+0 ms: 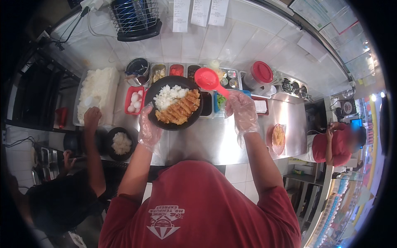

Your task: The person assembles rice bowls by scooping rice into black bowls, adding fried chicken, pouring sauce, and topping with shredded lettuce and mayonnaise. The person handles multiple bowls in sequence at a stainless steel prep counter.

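My gloved left hand (pixel 149 128) grips the left edge of a black plate (pixel 159 82), held up over the steel counter. White rice (pixel 170 96) fills its upper left, and a sliced, browned breaded cutlet (pixel 180 109) lies across its lower right. In my gloved right hand (pixel 242 109) is the handle of a red plastic ladle (pixel 206 79). The ladle's round bowl hangs at the plate's upper right edge; whether anything is in it I cannot tell. Clear plastic gloves cover both hands.
A red tray of eggs (pixel 135 100), steel topping pans (pixel 177 70) and a red-lidded tub (pixel 261 73) line the back. A co-worker's hand (pixel 92 117) reaches toward a large rice bin (pixel 97 91), left. A fried item sits in a basket (pixel 278 139), right. Another person (pixel 331 144) stands far right.
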A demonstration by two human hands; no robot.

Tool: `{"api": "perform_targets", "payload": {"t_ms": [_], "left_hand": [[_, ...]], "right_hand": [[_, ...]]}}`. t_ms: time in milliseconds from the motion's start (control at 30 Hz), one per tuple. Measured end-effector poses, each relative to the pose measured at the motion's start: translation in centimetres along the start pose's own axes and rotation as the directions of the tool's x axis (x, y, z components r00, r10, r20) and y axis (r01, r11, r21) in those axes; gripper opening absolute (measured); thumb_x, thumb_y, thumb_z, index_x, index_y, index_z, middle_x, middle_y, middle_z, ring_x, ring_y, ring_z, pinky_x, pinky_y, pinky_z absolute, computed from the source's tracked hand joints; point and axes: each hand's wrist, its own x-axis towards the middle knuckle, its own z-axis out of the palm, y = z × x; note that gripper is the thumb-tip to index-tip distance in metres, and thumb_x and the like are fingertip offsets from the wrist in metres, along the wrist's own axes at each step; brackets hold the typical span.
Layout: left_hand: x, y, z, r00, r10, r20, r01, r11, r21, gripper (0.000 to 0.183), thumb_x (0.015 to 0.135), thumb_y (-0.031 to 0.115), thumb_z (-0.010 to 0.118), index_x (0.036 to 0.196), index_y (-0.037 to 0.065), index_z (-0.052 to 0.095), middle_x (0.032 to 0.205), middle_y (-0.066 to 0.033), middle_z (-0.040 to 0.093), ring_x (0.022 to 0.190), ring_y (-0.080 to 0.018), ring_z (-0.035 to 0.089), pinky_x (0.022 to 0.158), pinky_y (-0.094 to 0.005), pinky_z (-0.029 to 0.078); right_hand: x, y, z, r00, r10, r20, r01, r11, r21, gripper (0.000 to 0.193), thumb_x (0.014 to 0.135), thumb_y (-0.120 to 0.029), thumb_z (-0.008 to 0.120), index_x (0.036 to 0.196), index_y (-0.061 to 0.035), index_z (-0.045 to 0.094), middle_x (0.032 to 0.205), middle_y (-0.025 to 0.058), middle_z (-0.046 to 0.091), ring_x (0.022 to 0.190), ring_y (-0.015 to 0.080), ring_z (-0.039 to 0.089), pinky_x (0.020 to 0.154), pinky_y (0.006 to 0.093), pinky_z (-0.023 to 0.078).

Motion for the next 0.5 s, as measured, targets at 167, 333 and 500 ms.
{"api": "perform_targets", "payload": {"t_ms": [167,333,500], "left_hand": [[-0.3,0.1,-2.3,0.996,-0.035,-0.085,0.035,0.999,-0.010,0.051,0.101,0.032,0.055,0.142,0.003,0.053,0.142,-0.0109,0.060,0.133,-0.0263,0.058,0.115,-0.0419,0.044],[-0.3,0.6,-4.3,0.991,0.010,-0.132,-0.008,1.000,0.019,0.055,0.098,0.033,0.058,0.144,0.004,0.053,0.144,-0.0115,0.060,0.135,-0.0288,0.056,0.116,-0.0449,0.044],[-1.0,0.9,-4.7,0.990,0.025,-0.138,-0.025,1.000,0.004,0.058,0.097,0.033,0.058,0.146,0.003,0.051,0.147,-0.0128,0.057,0.137,-0.0290,0.055,0.116,-0.0438,0.043]], "right_hand": [[1.7,6.5,-1.1,0.979,0.174,-0.109,-0.182,0.981,-0.067,0.025,0.106,-0.025,0.060,0.113,-0.0035,0.072,0.074,0.0050,0.065,0.064,0.0135,0.061,0.060,0.0294,0.050],[3.8,18.6,0.2,0.994,-0.105,-0.023,0.052,0.658,-0.751,0.024,0.103,-0.024,0.055,0.102,-0.0057,0.071,0.091,0.0183,0.074,0.085,0.0381,0.072,0.077,0.0492,0.056],[4.6,17.9,2.7,0.985,0.168,0.028,-0.033,0.349,-0.936,0.027,0.101,-0.024,0.047,0.102,-0.0071,0.067,0.103,0.0220,0.073,0.099,0.0429,0.070,0.086,0.0545,0.055]]}}
